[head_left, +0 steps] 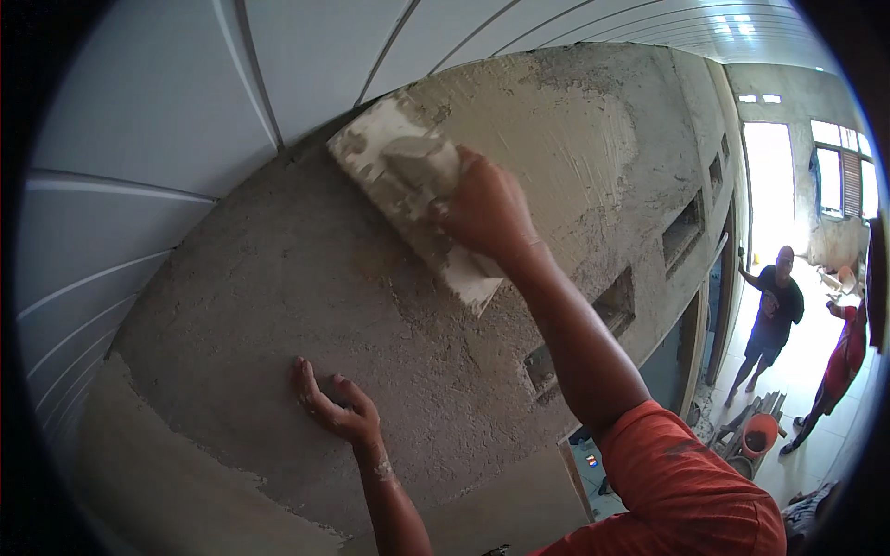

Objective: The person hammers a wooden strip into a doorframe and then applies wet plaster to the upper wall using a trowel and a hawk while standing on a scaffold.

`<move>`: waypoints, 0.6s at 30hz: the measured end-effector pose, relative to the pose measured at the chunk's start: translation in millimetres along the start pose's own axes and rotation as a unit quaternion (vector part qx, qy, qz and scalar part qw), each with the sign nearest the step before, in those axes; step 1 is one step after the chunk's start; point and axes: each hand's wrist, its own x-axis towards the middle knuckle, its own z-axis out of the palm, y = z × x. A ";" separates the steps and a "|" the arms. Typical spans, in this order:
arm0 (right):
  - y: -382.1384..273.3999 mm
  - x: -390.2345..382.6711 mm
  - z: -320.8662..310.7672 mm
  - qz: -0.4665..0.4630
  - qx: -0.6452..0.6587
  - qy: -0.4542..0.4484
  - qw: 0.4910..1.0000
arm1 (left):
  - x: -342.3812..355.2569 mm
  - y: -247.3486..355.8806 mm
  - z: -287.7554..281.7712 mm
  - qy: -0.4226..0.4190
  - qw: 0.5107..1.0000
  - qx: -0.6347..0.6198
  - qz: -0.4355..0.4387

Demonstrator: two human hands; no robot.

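My right hand (487, 208) is wrapped round the handle of a plastering float (378, 165), a long pale board smeared with mortar. The board lies tilted against the rough grey wall (306, 250), its upper end close to the white ceiling panels. To the right of the float spreads a patch of lighter, wet-looking plaster (556, 139) with ridges in it. Lower on the wall, my left hand (338, 405) holds nothing, its fingers apart and slightly curled. Whether it touches the wall, I cannot tell. Some pale mortar sticks to that wrist.
White ceiling panels (139, 93) meet the wall's top edge. Rectangular openings (683, 232) are set in the wall to the right. Far below stand a person in dark clothes (777, 306) and another in red (845, 352). An orange bucket (758, 434) is near some boards.
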 end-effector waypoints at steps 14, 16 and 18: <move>150.4 53.5 -107.4 -0.033 -0.152 0.132 0.979 | -0.9 1.1 -7.1 -0.006 1.000 -0.003 -0.017; 170.9 79.4 -107.4 -0.037 -0.152 0.133 0.979 | -1.2 5.1 0.3 0.002 1.000 -0.007 -0.021; 163.8 87.1 -96.4 0.003 -0.116 0.077 0.990 | -0.3 6.6 1.1 0.007 0.999 0.043 0.000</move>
